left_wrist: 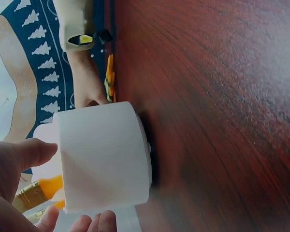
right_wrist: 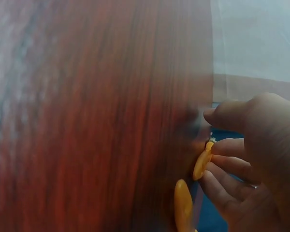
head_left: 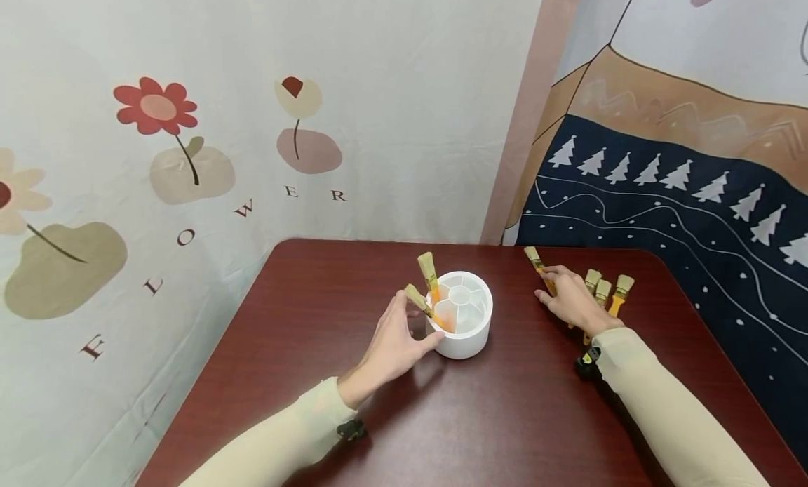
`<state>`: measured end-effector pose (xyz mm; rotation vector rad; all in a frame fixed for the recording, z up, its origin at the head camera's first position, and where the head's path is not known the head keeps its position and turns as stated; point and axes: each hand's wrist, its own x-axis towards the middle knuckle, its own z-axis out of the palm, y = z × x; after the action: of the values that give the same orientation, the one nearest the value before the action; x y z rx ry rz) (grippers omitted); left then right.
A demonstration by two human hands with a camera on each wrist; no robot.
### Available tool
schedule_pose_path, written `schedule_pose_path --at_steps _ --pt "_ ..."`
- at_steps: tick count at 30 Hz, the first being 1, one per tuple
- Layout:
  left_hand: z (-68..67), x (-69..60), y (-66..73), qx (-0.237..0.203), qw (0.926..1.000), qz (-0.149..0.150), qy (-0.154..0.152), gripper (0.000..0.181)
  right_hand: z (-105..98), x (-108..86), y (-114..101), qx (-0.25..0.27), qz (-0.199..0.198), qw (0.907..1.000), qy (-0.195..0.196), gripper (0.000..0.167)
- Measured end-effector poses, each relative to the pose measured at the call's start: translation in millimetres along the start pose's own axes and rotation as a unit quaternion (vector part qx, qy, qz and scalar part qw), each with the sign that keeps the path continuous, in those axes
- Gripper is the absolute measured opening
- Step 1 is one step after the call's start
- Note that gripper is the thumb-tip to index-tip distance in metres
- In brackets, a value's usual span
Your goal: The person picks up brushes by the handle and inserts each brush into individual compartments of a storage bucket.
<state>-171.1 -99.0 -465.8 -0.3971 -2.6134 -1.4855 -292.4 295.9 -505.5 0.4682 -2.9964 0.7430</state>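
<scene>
A white round divided holder (head_left: 463, 343) stands on the table, with two flat paintbrushes leaning in its left compartments, bristles up. My left hand (head_left: 394, 339) holds the holder's left side, thumb at its front rim and fingers round the far side. In the left wrist view the fingertips (left_wrist: 106, 221) lie along its wall. At the right, my right hand (head_left: 571, 301) is over a paintbrush (head_left: 533, 257) lying on the table. In the right wrist view its fingers touch the yellow-orange handle (right_wrist: 203, 162), while the thumb stands apart from it.
Several more paintbrushes (head_left: 623, 285) with yellow-orange handles lie beside and partly under my right wrist. The dark red table (head_left: 315, 297) has its back edge close to a printed curtain (head_left: 404, 122). A dark blue printed cloth (head_left: 694, 213) hangs at the right.
</scene>
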Motion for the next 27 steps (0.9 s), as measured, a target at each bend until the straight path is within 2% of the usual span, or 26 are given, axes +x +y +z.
schedule_pose_path --at_steps 3,12,17,21,27 --pt "2.1 2.2 1.0 -0.010 0.9999 0.007 0.004 0.055 2.9 1.2 -1.3 0.004 -0.009 1.0000 -0.001 0.055" --pt "2.9 6.0 -0.5 0.002 1.0000 0.008 0.004 0.052 8.4 3.7 -6.4 0.008 -0.037 0.9993 -0.003 0.049" --pt "2.0 6.8 -1.5 -0.002 1.0000 0.008 -0.001 0.055 7.3 2.1 -6.0 0.010 -0.058 0.9982 0.009 0.041" --pt "1.3 7.9 -2.3 -0.011 0.9999 -0.006 -0.008 0.059 6.5 -0.1 -5.4 0.015 -0.071 0.9973 0.011 0.036" --pt "0.7 9.5 -3.1 -0.013 0.9996 -0.019 -0.017 0.060 4.6 -1.4 -5.5 0.019 -0.070 0.9974 0.009 0.032"
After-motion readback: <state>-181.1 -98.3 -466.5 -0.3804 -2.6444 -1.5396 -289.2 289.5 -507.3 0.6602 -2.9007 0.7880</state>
